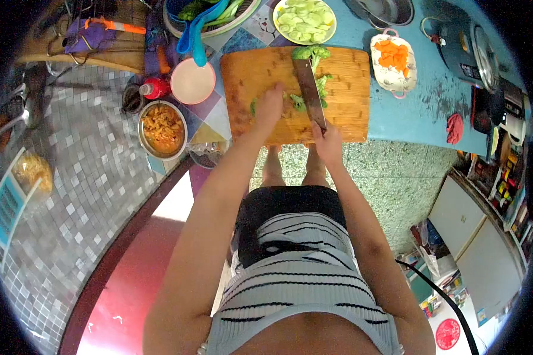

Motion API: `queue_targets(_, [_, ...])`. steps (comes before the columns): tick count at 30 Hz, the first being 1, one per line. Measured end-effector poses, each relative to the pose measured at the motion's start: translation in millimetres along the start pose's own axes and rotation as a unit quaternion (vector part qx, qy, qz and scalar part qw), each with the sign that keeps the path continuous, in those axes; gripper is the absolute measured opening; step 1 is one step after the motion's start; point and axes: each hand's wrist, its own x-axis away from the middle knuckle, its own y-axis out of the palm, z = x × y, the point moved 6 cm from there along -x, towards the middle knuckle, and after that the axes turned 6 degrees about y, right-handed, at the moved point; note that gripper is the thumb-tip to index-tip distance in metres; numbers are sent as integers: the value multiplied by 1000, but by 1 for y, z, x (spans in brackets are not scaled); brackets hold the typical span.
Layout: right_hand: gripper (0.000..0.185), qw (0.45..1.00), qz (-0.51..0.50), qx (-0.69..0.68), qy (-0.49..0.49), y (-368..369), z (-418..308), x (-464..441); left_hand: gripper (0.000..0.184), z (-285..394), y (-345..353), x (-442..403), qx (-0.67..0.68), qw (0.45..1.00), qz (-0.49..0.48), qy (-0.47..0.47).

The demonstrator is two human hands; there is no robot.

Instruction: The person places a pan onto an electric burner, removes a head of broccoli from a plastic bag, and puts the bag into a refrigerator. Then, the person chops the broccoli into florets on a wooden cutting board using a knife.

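A cleaver [310, 89] is in my right hand [328, 142], its handle gripped at the near edge of the wooden cutting board [243, 68]. The blade slants up and left across the board, over part of the broccoli. A larger broccoli floret [318, 53] lies at the far edge, and smaller broccoli pieces [298, 103] lie beside the blade. Left of the cleaver, my left hand [270, 107] is low over the board with its fingers curled in. A bit of green [253, 107] shows at its left side; what the fingers hold is hidden.
Beyond the board stands a plate of sliced pale-green vegetable [305, 21]. A dish of carrot pieces [392, 56] is to the right. On the left are an empty-looking bowl [193, 81], a red-capped bottle [155, 87] and a metal bowl of brownish food [162, 129].
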Motion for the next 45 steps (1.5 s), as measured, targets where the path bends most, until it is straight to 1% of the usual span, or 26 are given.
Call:
queue_targets(5, [27, 1000, -8, 18, -20, 3, 3, 1, 24, -6, -9, 0, -23, 996, 83, -20])
queue_targets(7, [29, 999, -27, 28, -14, 7, -7, 1, 34, -2, -21, 7, 96, 988, 120, 9])
queue_targets(8, [28, 999, -37, 20, -14, 6, -12, 3, 34, -4, -26, 13, 94, 988, 122, 5])
queue_targets(9, [27, 999, -47, 13, -12, 6, -17, 5, 37, -9, -31, 24, 256, 956, 140, -36])
queue_targets(10, [27, 999, -49, 13, -15, 11, -13, 4, 40, -15, -30, 35, 411, 895, 156, -74])
queue_targets(11, [28, 998, -35, 30, -40, 17, -10, 3, 40, -18, -35, 51, 411, 894, 159, -75])
queue_targets(12, [28, 997, -21, 47, -65, 21, -10, 3, 37, -34, -32, 74, 461, 865, 162, -117])
queue_targets(15, [30, 997, -52, 11, -58, 29, -24, 5, 31, -80, -13, 150, 614, 733, 208, -208])
queue_targets(17, [32, 995, -64, 19, -68, 38, -29, 4, 26, -120, 8, 205, 589, 703, 196, -347])
queue_targets(19, [33, 994, -74, 30, -74, 46, -30, 5, 23, -150, 21, 249, 585, 656, 184, -441])
queue_targets(20, [34, 993, -75, 52, -81, 50, -30, 5, 23, -176, 42, 262, 586, 653, 185, -442])
queue_targets(22, [35, 991, -73, 77, -87, 53, -36, 7, 28, -233, 85, 282, 600, 627, 259, -425])
queue_targets(24, [35, 981, -127, 142, -31, 56, -41, 11, 30, -248, 87, 278, 586, 618, 264, -453])
queue_targets(25, [35, 982, -118, 148, -26, 58, -34, 11, 33, -241, 78, 271, 568, 608, 274, -482])
queue_targets(26, [35, 985, -102, 135, -47, 62, -29, 11, 37, -232, 65, 265, 551, 645, 230, -476])
queue_targets(27, [35, 987, -87, 120, -68, 62, -34, 12, 37, -226, 65, 254, 557, 647, 222, -471])
queue_targets(29, [32, 990, -56, 87, -95, 52, -39, 15, 31, -214, 44, 226, 384, 819, 198, -377])
queue_targets(30, [31, 991, -94, 80, -46, 54, -33, 14, 29, -207, 31, 213, 284, 885, 184, -320])
queue_targets(32, [31, 989, -128, 67, 7, 55, -23, 15, 22, -133, -32, 175, 228, 909, 253, -240])
queue_targets(34, [31, 995, -94, 16, 9, 49, -15, 16, 19, -73, -70, 129, 252, 915, 305, -78])
queue_targets(36, [27, 998, -55, -15, 31, 41, -5, 18, 22, -35, -79, 79, 223, 930, 290, -38])
queue_targets(38, [24, 998, -15, -43, 52, 32, 9, 21, 31, 10, -94, 30, 128, 954, 270, 34])
queue_targets(40, [24, 993, 91, -77, 0, 15, 19, 23, 37, 42, -93, -15, 127, 958, 246, 77])
queue_targets(41, [24, 992, 94, -78, 3, 5, 19, 24, 37, 49, -92, -32, 127, 958, 243, 80])
queue_targets(43, [28, 990, 98, -76, 63, -20, 18, 28, 40, 68, -82, -61, 77, 955, 237, 163])
queue_targets(45, [30, 988, 120, -78, 49, -27, 34, 26, 43, 59, -55, -96, 45, 970, 196, 136])
